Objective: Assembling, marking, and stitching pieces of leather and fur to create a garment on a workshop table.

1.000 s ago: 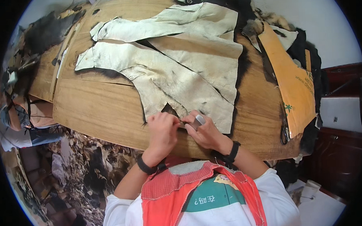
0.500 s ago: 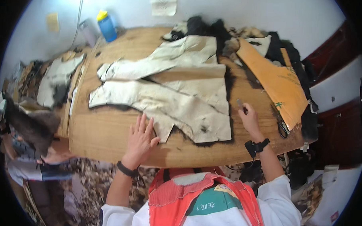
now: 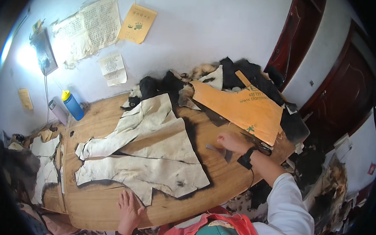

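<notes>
Head view shows a large pale hide (image 3: 156, 160) lying skin side up on a wooden table (image 3: 104, 211), toward the middle and in front of the person, with dark fur showing along parts of its edge. Its surface is creased and has long slits in it, and its near edge has a notch beside a narrow pointed tip. The left hand (image 3: 129, 212) lies palm down on the wood with its fingers spread, just beside that tip; whether it touches the hide cannot be told. The right hand (image 3: 232, 141) is over the table to the right of the hide, apart from it, with its fingers bent inward. Close by its fingers is a small grey piece (image 3: 216, 149) with a dark pointed shape next to it; whether the hand pinches it cannot be made out.

Beyond the right hand, an orange sheet (image 3: 241, 111) lies at a slant, with a narrow wooden strip (image 3: 243, 78) by its far edge. Scissors (image 3: 263, 149) with black handles lie along the near side of the sheet. Dark fur pieces (image 3: 244, 70) are heaped against the wall. A blue bottle (image 3: 73, 107) with a yellow cap stands beside a pinkish flask (image 3: 58, 112) at the far left corner. Another pale hide (image 3: 45, 168) lies farther left, past a seam between the boards.
</notes>
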Tool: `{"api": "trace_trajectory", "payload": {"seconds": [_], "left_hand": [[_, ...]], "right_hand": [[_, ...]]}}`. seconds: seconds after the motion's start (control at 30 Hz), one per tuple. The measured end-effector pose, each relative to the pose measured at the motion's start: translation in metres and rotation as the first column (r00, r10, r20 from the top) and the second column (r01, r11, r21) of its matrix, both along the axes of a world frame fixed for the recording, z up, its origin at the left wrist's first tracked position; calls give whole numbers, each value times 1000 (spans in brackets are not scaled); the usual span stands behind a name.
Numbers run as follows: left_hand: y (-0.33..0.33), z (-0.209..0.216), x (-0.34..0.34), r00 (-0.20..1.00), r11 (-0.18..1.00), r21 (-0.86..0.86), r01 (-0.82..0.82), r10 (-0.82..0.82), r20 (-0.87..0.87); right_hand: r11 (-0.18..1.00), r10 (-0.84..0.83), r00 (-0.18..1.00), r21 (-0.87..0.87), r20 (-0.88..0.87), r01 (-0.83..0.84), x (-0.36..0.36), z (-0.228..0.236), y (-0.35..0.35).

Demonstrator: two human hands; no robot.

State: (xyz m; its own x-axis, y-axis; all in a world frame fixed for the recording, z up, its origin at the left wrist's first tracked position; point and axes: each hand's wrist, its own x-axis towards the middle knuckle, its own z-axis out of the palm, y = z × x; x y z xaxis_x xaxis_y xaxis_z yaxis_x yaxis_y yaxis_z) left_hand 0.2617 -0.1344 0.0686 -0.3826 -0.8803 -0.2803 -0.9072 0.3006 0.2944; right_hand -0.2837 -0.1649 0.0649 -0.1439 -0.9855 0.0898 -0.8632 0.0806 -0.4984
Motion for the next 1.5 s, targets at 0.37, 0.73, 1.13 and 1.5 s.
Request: {"api": "trace_trajectory", "payload": {"seconds": [0.37, 0.73, 1.13, 1.5], "left_hand": [[22, -14, -15, 941, 946, 5, -324, 323, -98], [54, -24, -20, 873, 859, -177, -481, 487, -13], [56, -9, -22, 876, 870, -140, -473, 481, 30], [51, -18, -22, 897, 888, -164, -430, 441, 30]], "right_hand": [[989, -84, 990, 115, -112, 97, -15, -5, -200], [994, -105, 992, 24, 77, 103, 148, 50, -366], [899, 36, 738, -344, 673, 270, 28, 52, -382], [663, -622, 758, -383, 197, 644, -214, 58, -315]]}}
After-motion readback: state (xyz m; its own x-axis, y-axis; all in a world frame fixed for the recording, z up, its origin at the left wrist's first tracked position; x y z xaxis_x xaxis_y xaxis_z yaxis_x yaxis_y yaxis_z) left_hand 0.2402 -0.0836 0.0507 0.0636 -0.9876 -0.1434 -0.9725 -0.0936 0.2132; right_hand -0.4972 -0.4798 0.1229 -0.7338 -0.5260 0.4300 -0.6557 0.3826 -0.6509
